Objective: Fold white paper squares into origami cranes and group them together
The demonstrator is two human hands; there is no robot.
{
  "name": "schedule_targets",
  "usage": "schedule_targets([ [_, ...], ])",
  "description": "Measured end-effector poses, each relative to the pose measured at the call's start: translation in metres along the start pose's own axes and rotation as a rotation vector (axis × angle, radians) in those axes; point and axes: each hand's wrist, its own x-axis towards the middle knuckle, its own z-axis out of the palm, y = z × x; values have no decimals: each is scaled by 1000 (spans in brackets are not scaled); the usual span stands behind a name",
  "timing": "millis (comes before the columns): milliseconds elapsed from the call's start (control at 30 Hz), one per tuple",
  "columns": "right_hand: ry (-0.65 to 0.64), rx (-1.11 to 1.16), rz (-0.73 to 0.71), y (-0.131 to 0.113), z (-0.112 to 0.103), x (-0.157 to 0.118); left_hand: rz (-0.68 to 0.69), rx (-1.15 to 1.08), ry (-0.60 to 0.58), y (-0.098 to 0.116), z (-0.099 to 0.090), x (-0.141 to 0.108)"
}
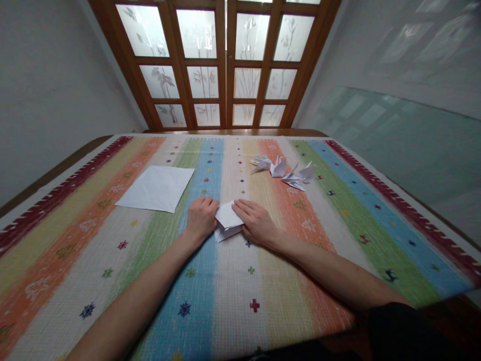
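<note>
A small folded piece of white paper lies on the tablecloth between my hands, its layers parted along the near edge. My left hand is closed at the paper's left side, fingers curled with the edge in them. From the right, my right hand presses its fingers together over the paper's right edge; the thumb is hidden. Left of my hands a stack or sheet of white paper lies flat. Several folded paper cranes sit in a cluster beyond my right hand.
A striped, patterned tablecloth covers the table. Wooden doors with frosted panes stand beyond the far edge. A glass panel leans along the right wall.
</note>
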Motion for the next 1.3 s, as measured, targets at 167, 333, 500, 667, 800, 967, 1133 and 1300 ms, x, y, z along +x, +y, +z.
schedule_targets([
  [167,17,93,37,2,4,-1,-5,9,-83,4,0,7],
  [333,-53,119,14,2,9,-1,-26,77,-132,4,2,4],
  [500,-137,63,32,1,7,-2,246,-7,-149,-15,5,1],
  [667,-299,26,9,0,0,-12,375,-97,-421,-37,4,-4],
  [800,-374,22,16,0,-9,-28,367,-108,-477,-41,3,-6],
  [967,-408,50,19,-1,-26,-51,360,-109,-371,-35,5,-6],
  [1133,-393,79,48,-4,-36,-56,444,-144,-260,-17,8,10],
  [1300,-294,80,50,-11,-36,-47,508,-175,-350,-6,18,21],
])
